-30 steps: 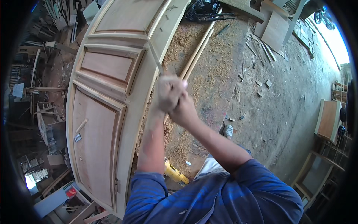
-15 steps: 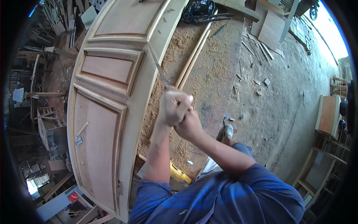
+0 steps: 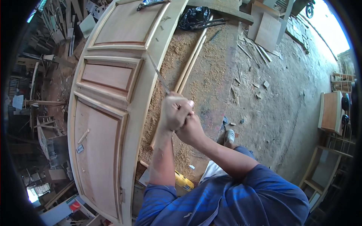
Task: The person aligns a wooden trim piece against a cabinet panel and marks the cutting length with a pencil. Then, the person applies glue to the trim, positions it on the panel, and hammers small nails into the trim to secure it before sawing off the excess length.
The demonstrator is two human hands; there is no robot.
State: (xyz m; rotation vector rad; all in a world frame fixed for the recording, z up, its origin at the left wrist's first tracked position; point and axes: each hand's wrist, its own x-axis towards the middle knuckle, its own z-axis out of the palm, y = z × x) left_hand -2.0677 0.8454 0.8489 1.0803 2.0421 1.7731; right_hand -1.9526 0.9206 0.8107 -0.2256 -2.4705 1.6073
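Note:
Both my fists are clasped together over the workbench, just right of a large panelled wooden door (image 3: 100,154). My left hand (image 3: 174,115) is wrapped round the handle end of a long thin metal-bladed tool (image 3: 160,75), and the handle is hidden in the grip. My right hand (image 3: 191,130) closes against the left one at the same end. From the fists the narrow blade slants up and left over the door's pale edge, its tip close to the corner between two raised panel mouldings. Its exact kind cannot be made out.
Sawdust covers the bench (image 3: 209,81), where two long wooden strips (image 3: 188,66) lie beside the door. A black plastic bag (image 3: 194,18) sits at the far end; a yellow tube (image 3: 183,181) lies near my body. A wood stick (image 3: 83,136) rests on the door.
My clasped hands and the blade keep nearly the same place relative to the door. The view has shifted slightly, showing more of the dark tool at the door's far end.

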